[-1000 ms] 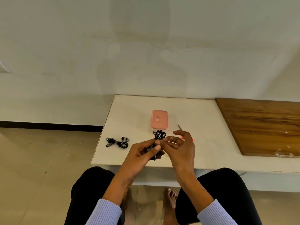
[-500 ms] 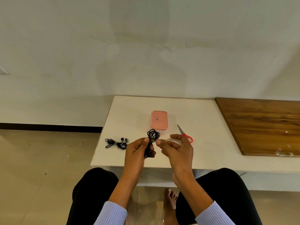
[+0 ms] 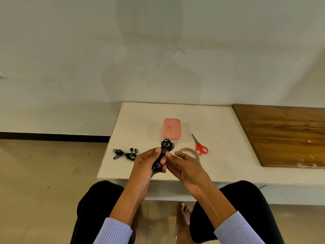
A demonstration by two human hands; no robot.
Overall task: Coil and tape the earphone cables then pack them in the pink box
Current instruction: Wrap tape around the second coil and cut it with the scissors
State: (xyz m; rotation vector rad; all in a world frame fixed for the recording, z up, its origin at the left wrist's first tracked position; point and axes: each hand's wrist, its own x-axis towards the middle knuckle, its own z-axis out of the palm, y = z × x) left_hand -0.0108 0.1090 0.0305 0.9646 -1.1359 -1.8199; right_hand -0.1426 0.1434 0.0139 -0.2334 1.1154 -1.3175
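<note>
Since a second ago the right hand (image 3: pixel 184 166) has opened and drawn slightly off the coiled earphone cable (image 3: pixel 165 150), now gripped above the table edge by the left hand (image 3: pixel 147 162) alone, apparently awaiting tape; the pink box (image 3: pixel 171 128) remains closed.

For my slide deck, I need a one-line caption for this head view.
Left hand grips coiled earphones, right hand alongside; tape roll, scissors, pink box wait.

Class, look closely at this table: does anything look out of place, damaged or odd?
Nothing stands out. The pink box sits closed, scissors and tape roll lie flat, and a second earphone set waits in a loose tangle, not yet coiled.
</note>
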